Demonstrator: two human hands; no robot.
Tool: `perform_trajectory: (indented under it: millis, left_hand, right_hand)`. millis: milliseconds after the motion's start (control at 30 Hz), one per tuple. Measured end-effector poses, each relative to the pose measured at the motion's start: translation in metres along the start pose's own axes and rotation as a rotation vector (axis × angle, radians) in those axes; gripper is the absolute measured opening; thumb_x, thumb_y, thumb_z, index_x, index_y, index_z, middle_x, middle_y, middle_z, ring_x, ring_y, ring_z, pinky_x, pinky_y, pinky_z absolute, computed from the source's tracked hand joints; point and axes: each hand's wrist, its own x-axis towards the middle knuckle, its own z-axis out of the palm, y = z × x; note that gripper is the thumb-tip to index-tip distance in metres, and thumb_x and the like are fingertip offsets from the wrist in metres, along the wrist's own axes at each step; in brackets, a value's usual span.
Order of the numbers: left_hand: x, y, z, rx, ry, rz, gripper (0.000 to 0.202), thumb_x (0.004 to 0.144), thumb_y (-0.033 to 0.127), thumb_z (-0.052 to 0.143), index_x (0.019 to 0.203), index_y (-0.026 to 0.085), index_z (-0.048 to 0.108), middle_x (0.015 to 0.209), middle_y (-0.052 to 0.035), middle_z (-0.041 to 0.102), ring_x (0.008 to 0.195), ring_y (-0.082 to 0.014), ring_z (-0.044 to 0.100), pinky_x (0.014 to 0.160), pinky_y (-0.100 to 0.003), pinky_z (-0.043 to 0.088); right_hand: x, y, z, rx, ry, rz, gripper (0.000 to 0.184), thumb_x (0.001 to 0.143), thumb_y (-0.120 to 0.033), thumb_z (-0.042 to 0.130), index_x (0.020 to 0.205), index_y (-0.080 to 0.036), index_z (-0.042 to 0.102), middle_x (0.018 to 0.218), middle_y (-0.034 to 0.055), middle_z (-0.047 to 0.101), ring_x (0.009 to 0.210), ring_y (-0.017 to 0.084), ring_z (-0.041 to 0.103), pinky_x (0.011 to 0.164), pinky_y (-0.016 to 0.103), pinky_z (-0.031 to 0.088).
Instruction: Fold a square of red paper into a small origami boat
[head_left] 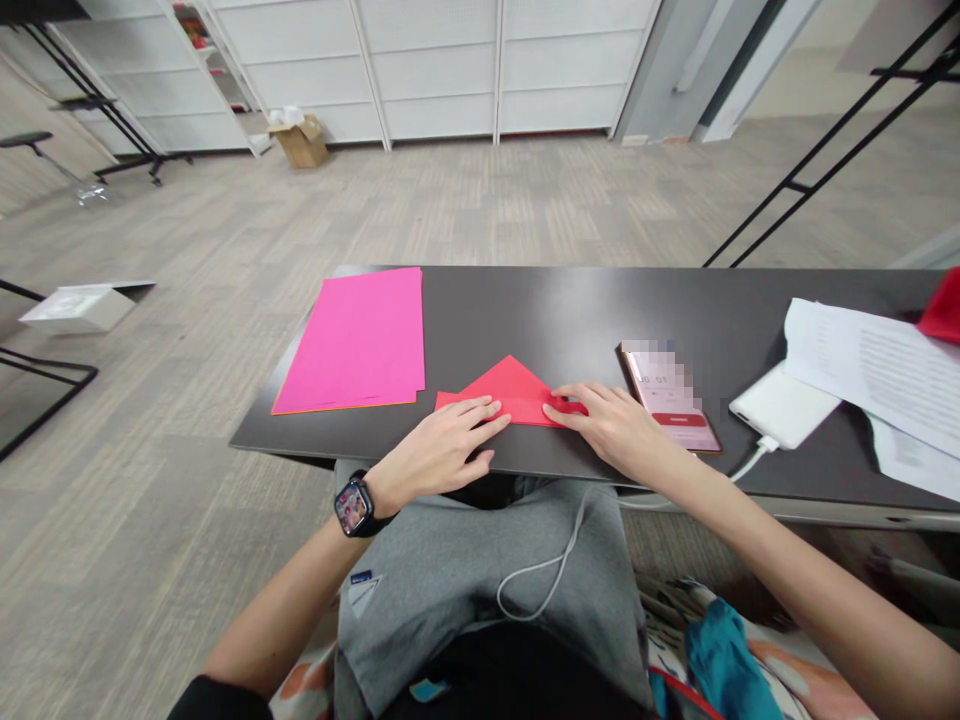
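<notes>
A sheet of red paper [511, 382], folded to a triangular peak with a strip along its lower side, lies near the front edge of the dark table. Resting on its left part is my left hand [451, 440], fingers stretched out and pressing the strip; a watch is on that wrist. At the right end, my right hand [604, 420] pinches the paper's corner between thumb and fingers. Parts of the paper under both hands are hidden.
Pink paper sheets [360, 340] are stacked at the table's left end. Right of my hands lie a phone [671, 400], a white power bank [784, 405] with a cable, and printed papers [877, 370]. The cable [551, 575] hangs across my lap.
</notes>
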Motion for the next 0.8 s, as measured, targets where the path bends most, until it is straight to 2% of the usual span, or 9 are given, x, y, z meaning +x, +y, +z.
perform_trajectory:
  millis: [133, 267, 333, 367, 433, 500, 633, 800]
  left_hand:
    - [-0.001, 0.001, 0.005, 0.009, 0.012, -0.011, 0.044, 0.099, 0.027, 0.049, 0.141, 0.014, 0.052, 0.147, -0.0135, 0.054, 0.142, -0.0254, 0.045, 0.119, -0.042, 0.037]
    - [-0.001, 0.001, 0.008, -0.015, 0.026, -0.002, 0.046, 0.097, 0.024, 0.049, 0.142, 0.016, 0.05, 0.148, -0.0124, 0.053, 0.143, -0.0246, 0.043, 0.119, -0.042, 0.037]
    - [-0.001, 0.001, 0.009, -0.022, 0.039, 0.003, 0.045, 0.097, 0.023, 0.049, 0.142, 0.016, 0.05, 0.148, -0.013, 0.053, 0.144, -0.0247, 0.043, 0.12, -0.042, 0.037]
    - [-0.001, 0.001, 0.009, -0.026, 0.044, 0.006, 0.045, 0.097, 0.023, 0.049, 0.141, 0.015, 0.05, 0.148, -0.0134, 0.053, 0.144, -0.0248, 0.043, 0.12, -0.043, 0.037]
    - [0.0, 0.001, 0.008, -0.036, 0.046, 0.006, 0.043, 0.096, 0.023, 0.049, 0.138, 0.014, 0.052, 0.148, -0.0142, 0.053, 0.143, -0.0246, 0.043, 0.121, -0.042, 0.035]
    - [0.0, 0.002, 0.007, -0.042, 0.042, 0.001, 0.041, 0.097, 0.022, 0.049, 0.136, 0.013, 0.053, 0.147, -0.0148, 0.053, 0.143, -0.0243, 0.043, 0.122, -0.041, 0.034]
    - [0.0, 0.003, 0.004, -0.04, 0.032, -0.002, 0.041, 0.097, 0.022, 0.048, 0.136, 0.013, 0.053, 0.146, -0.0144, 0.054, 0.143, -0.0248, 0.044, 0.121, -0.041, 0.035]
    - [-0.001, 0.002, 0.005, -0.026, 0.028, 0.0, 0.045, 0.098, 0.023, 0.047, 0.141, 0.011, 0.05, 0.147, -0.0154, 0.053, 0.144, -0.0258, 0.042, 0.12, -0.042, 0.036]
  right_hand:
    - [0.003, -0.002, -0.009, 0.012, -0.028, 0.004, 0.038, 0.096, -0.009, 0.046, 0.127, -0.019, 0.065, 0.127, 0.0154, 0.063, 0.114, 0.029, 0.059, 0.089, 0.043, 0.05]
    - [0.019, -0.028, -0.027, -0.001, -0.056, 0.099, 0.046, 0.089, -0.001, 0.042, 0.128, -0.012, 0.063, 0.128, 0.0175, 0.064, 0.113, 0.031, 0.061, 0.092, 0.046, 0.051]
    - [0.03, -0.05, -0.029, 0.015, -0.002, 0.179, 0.055, 0.086, -0.002, 0.043, 0.14, -0.007, 0.054, 0.14, 0.0211, 0.058, 0.126, 0.034, 0.055, 0.101, 0.049, 0.047]
    - [0.034, -0.062, -0.028, 0.039, 0.032, 0.176, 0.058, 0.086, -0.003, 0.043, 0.144, -0.004, 0.048, 0.145, 0.0224, 0.053, 0.133, 0.034, 0.049, 0.108, 0.05, 0.043]
    - [0.041, -0.083, -0.02, 0.109, 0.018, 0.124, 0.061, 0.091, -0.01, 0.042, 0.151, -0.002, 0.037, 0.155, 0.0222, 0.043, 0.144, 0.033, 0.038, 0.116, 0.05, 0.036]
    - [0.044, -0.096, -0.009, 0.149, -0.001, 0.165, 0.06, 0.098, -0.021, 0.041, 0.154, -0.002, 0.032, 0.157, 0.0229, 0.038, 0.148, 0.032, 0.033, 0.118, 0.051, 0.036]
    - [0.04, -0.098, 0.009, 0.198, -0.037, 0.183, 0.065, 0.101, -0.034, 0.043, 0.155, -0.001, 0.027, 0.159, 0.0242, 0.033, 0.149, 0.031, 0.029, 0.12, 0.05, 0.034]
    - [0.025, -0.083, 0.009, 0.192, -0.024, 0.146, 0.069, 0.103, -0.037, 0.041, 0.159, -0.005, 0.018, 0.161, 0.0221, 0.031, 0.151, 0.029, 0.026, 0.12, 0.049, 0.035]
